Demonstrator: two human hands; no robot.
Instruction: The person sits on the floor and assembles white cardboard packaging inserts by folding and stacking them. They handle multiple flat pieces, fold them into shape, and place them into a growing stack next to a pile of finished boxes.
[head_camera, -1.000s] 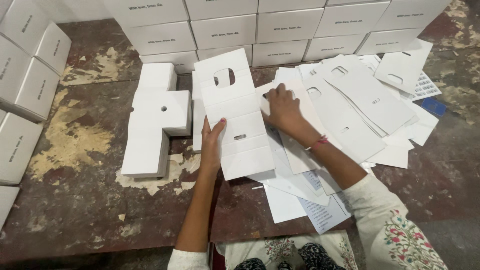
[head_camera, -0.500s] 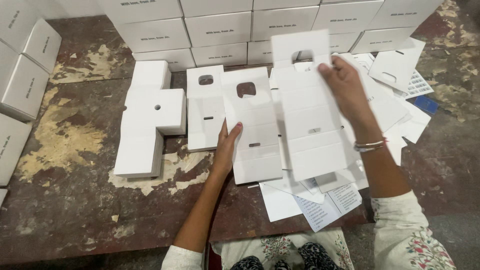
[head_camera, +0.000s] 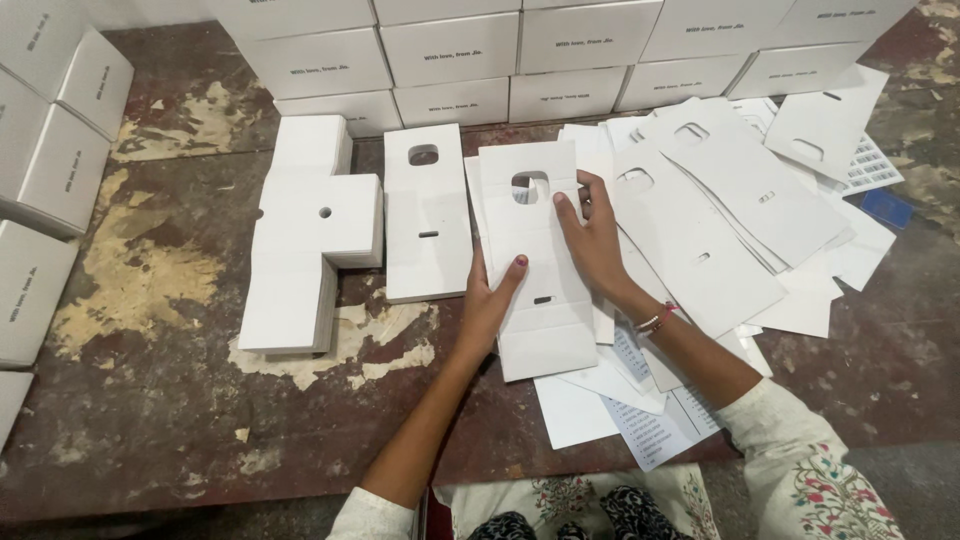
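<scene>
A flat white card insert (head_camera: 536, 262) with a rounded cut-out near its top and a small slot lower down lies in front of me. My left hand (head_camera: 488, 300) rests on its left edge, fingers flat. My right hand (head_camera: 592, 235) presses on its upper right part, fingers spread by the cut-out. Just to its left lies a second matching insert (head_camera: 427, 215). Further left sits a stack of cross-shaped flat white cards (head_camera: 305, 245) with a small round hole.
A loose heap of white inserts (head_camera: 715, 200) and printed paper sheets (head_camera: 650, 420) spreads to the right. Rows of closed white boxes (head_camera: 455, 60) line the back, with more boxes (head_camera: 50, 150) at the left. The worn brown table (head_camera: 150, 420) has pale patches.
My right hand lifted an insert from the heap on the right and brought it down in front of me. Both hands now rest on it, and another insert lies to its left.
</scene>
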